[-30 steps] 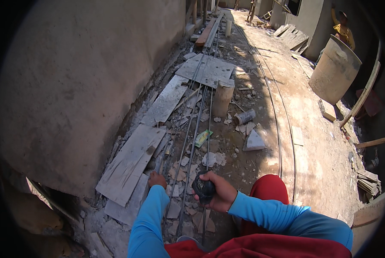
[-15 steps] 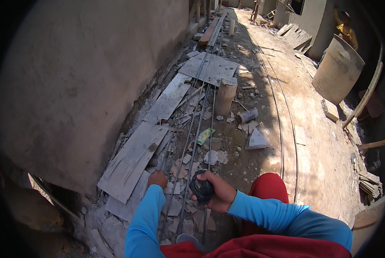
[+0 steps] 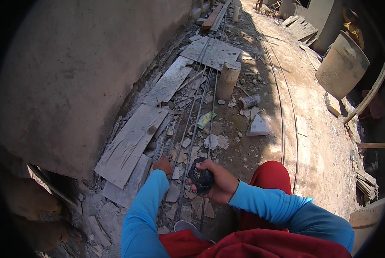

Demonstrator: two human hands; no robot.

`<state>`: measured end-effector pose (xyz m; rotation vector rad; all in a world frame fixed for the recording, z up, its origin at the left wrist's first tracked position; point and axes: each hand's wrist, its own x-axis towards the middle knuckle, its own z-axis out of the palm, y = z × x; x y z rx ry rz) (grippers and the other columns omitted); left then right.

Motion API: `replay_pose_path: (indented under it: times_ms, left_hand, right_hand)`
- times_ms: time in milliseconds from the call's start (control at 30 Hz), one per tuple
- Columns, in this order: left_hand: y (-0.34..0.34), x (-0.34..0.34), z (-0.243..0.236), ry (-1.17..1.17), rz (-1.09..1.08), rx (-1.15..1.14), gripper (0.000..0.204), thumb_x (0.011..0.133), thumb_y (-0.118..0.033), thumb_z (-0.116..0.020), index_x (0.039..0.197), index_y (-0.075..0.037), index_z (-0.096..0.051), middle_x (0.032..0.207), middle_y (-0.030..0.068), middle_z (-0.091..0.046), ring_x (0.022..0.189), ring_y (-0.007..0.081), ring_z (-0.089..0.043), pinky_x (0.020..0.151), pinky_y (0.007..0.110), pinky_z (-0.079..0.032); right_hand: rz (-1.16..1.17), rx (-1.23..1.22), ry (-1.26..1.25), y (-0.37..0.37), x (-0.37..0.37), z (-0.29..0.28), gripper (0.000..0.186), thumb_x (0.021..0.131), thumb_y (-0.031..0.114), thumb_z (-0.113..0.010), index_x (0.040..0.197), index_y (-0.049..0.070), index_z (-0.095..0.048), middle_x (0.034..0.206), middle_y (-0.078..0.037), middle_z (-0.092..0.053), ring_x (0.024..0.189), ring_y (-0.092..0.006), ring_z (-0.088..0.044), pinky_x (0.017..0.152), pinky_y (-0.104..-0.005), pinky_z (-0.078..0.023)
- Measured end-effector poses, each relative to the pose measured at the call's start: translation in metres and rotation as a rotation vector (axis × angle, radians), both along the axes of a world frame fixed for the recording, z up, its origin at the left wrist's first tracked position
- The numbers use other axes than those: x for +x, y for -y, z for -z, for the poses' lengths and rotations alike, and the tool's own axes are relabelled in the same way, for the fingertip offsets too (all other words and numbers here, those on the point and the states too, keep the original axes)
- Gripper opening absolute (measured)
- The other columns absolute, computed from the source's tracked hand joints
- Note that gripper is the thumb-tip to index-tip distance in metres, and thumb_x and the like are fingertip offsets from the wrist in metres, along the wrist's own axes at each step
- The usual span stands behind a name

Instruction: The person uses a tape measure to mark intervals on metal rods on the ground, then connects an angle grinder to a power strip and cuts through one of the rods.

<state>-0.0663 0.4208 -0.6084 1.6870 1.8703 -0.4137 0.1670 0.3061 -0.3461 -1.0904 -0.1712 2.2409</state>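
Black tape measure point(image 3: 202, 177): clasped by right hand point(image 3: 222, 184). Left hand point(image 3: 162, 165): brought slightly nearer, grasp indiscernible. Work over steel rods point(image 3: 195, 131) apparently continued.

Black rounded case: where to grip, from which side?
Probably by its rounded rim, coming from the right. The black case is compact and round-edged, suiting a palm wrap. The right hand holds it that way: thumb over the upper edge, fingertips showing at the lower left. Its upper-left rim and most of its camera-facing side are uncovered.
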Motion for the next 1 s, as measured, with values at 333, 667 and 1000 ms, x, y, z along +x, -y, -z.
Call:
replay_pose_path:
  times_ms: [333,667,1000]
  left_hand:
    - [-0.002,0.009,-0.002,-0.032,0.102,-0.071,0.044,0.1,-0.037,-0.063,0.131,-0.005,-0.064,0.129,0.0166,-0.068,0.113,0.0363,-0.068,0.099,0.05,-0.055]
    - [-0.001,0.007,-0.002,0.034,0.05,-0.079,0.029,0.1,-0.025,-0.063,0.115,-0.002,-0.073,0.121,0.0189,-0.071,0.108,0.0386,-0.069,0.095,0.051,-0.056]
    - [-0.006,0.009,0.016,0.044,0.013,-0.2,0.041,0.099,-0.018,-0.06,0.138,-0.005,-0.057,0.141,0.0183,-0.06,0.13,0.0394,-0.057,0.11,0.055,-0.044]
  right_hand:
    - [-0.015,-0.005,-0.008,-0.001,-0.002,0.005,0.028,0.093,0.032,-0.064,0.113,0.015,-0.054,0.098,-0.012,-0.068,0.078,-0.0223,-0.068,0.07,-0.0346,-0.055]
    - [-0.002,-0.018,-0.021,-0.003,-0.002,0.008,0.029,0.093,0.03,-0.065,0.113,0.013,-0.053,0.098,-0.014,-0.068,0.077,-0.0229,-0.067,0.071,-0.0354,-0.057]
    - [-0.013,-0.011,-0.001,-0.005,-0.004,0.008,0.027,0.093,0.03,-0.063,0.113,0.014,-0.054,0.098,-0.012,-0.068,0.078,-0.0217,-0.068,0.071,-0.0353,-0.056]
